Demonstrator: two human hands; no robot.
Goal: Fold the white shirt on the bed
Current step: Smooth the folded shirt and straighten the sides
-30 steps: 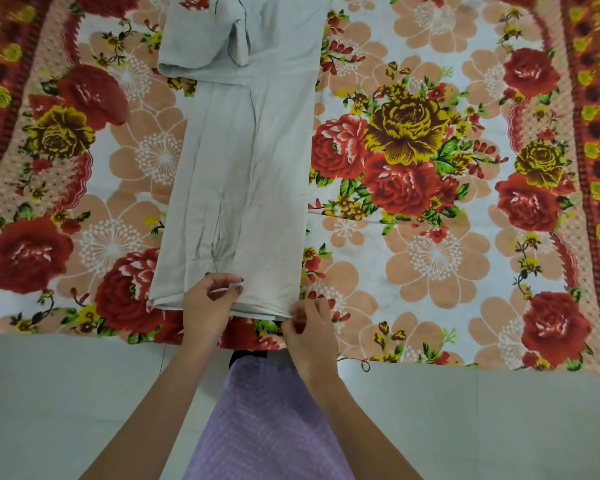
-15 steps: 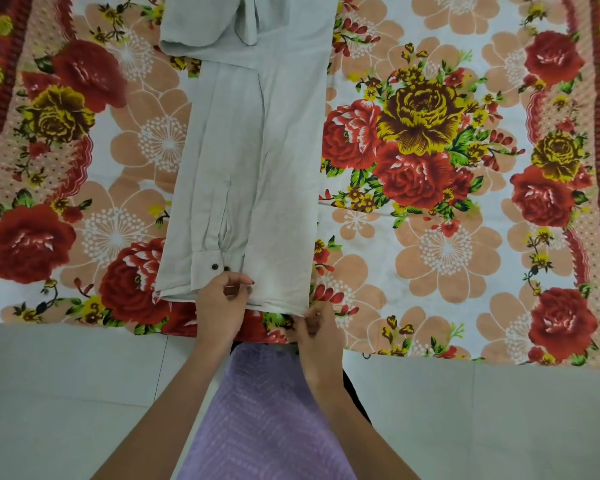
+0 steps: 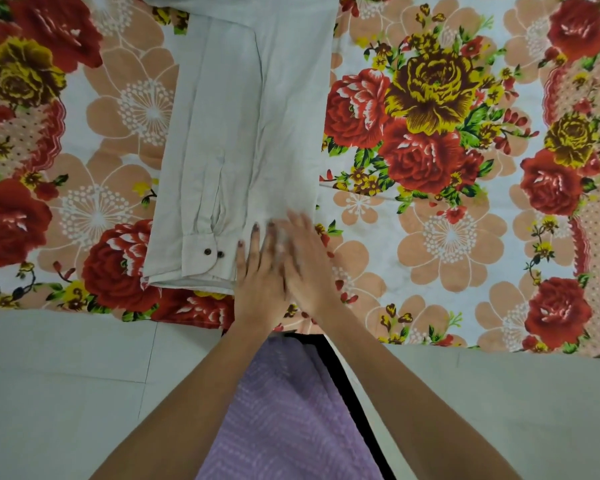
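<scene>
The white shirt (image 3: 243,133) lies on the bed as a long narrow strip, its sides folded in, running from the top edge of the view down to the bed's near edge. A sleeve cuff (image 3: 201,254) with two dark buttons lies on top at the lower left. My left hand (image 3: 260,271) rests flat on the shirt's lower right corner, fingers spread. My right hand (image 3: 309,261) lies flat right beside it, touching it and blurred with motion, over the shirt's right edge. Neither hand grips the cloth.
The bed (image 3: 465,237) is covered with a floral sheet of red, yellow and peach flowers. Its near edge meets a pale tiled floor (image 3: 66,393). My purple garment (image 3: 284,410) shows below between my arms.
Both hands let go of the pinched bottom hem and now lie flat on the shirt's lower right corner. The view has moved closer, and the cuff shows fully.
</scene>
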